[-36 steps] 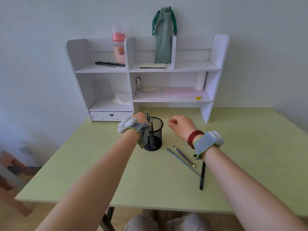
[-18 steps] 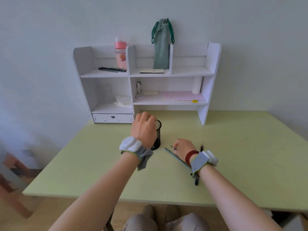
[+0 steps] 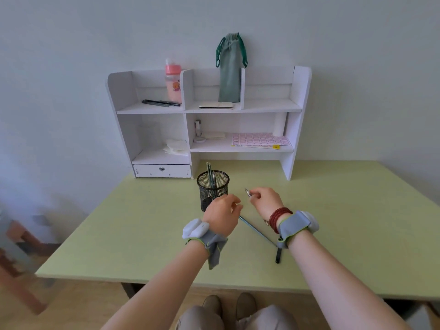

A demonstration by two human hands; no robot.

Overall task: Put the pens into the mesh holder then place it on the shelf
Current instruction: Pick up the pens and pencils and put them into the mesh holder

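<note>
In the head view, a black mesh holder [image 3: 212, 188] is standing upright on the pale green desk [image 3: 345, 210], just in front of the white desktop shelf [image 3: 209, 108], and two or three pens [image 3: 210, 175] are leaning inside it with their ends sticking up above the rim. The right hand [image 3: 266, 201] is hovering just right of the holder with its fingers [image 3: 255, 193] pinching a slim pen [image 3: 247, 192], whose metallic tip is poking out toward the holder while the rest is hiding behind the hand. The left hand [image 3: 222, 216] is sitting in front of the holder, covering part of its lower wall, with its fingers loosely curled and nothing visibly held; whether it is touching the mesh cannot be told. A teal pencil [image 3: 258, 231] is lying diagonally on the desk between the two wrists, and a black pen [image 3: 278, 254] is lying near the right wrist, partly hidden under the grey wrist strap [image 3: 295, 225] beside a red bead bracelet [image 3: 278, 216]. On the shelf, a pink bottle [image 3: 173, 85] and dark pens [image 3: 160, 103] are occupying the upper left compartment, a green drawstring pouch [image 3: 229, 70] is standing in the middle one, and a pink sticker sheet [image 3: 259, 140] is lying on the lower right level
</note>
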